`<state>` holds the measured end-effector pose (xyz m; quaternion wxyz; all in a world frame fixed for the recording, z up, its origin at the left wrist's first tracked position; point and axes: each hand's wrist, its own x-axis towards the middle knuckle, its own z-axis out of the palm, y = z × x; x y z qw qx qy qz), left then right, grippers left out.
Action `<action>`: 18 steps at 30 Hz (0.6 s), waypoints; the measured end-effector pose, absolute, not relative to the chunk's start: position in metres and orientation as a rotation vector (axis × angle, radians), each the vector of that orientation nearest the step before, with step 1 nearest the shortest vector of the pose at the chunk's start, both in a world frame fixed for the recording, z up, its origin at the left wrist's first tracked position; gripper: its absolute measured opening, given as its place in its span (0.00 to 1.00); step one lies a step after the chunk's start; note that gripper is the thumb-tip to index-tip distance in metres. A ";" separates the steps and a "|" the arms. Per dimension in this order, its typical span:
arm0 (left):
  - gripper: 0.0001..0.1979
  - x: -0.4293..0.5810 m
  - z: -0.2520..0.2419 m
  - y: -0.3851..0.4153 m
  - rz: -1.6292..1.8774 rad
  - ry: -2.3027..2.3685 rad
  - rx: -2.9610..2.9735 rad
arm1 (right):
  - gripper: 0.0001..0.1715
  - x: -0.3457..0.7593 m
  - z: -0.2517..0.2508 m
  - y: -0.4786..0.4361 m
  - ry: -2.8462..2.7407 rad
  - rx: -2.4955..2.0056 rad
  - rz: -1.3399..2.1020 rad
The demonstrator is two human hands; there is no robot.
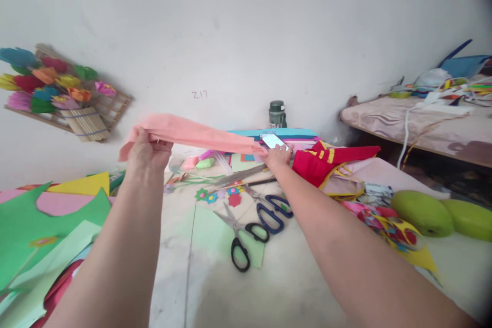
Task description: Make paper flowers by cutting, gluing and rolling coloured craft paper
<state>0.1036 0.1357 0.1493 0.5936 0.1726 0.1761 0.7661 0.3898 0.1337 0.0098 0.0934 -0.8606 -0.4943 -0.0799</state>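
I hold a long strip of peach-pink crepe paper [192, 133] stretched between both hands above the floor. My left hand [148, 151] is closed on its left end, raised. My right hand [279, 156] pinches its right end, lower down, close to a white phone [273, 141] lying on a stack of coloured sheets [284, 134]. Below the strip lie black-handled scissors [240, 243] and blue-handled scissors [271, 212], beside small paper flower cut-outs [219, 196].
Green, yellow and pink paper sheets [46, 220] cover the floor at left. A red cloth with yellow trim [330, 161] lies at right, with two green cushions [423, 212]. A dark jar [277, 114] stands by the wall. Paper flowers on a wooden rack [57, 92] lean on the wall.
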 end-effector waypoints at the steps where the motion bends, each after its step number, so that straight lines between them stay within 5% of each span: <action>1: 0.08 0.099 0.151 0.136 1.791 0.395 0.396 | 0.31 0.390 0.009 0.134 -1.467 -2.548 -0.239; 18: 0.11 -0.006 0.157 0.133 2.023 0.341 0.309 | 0.26 0.386 0.014 0.130 -1.526 -2.606 -0.115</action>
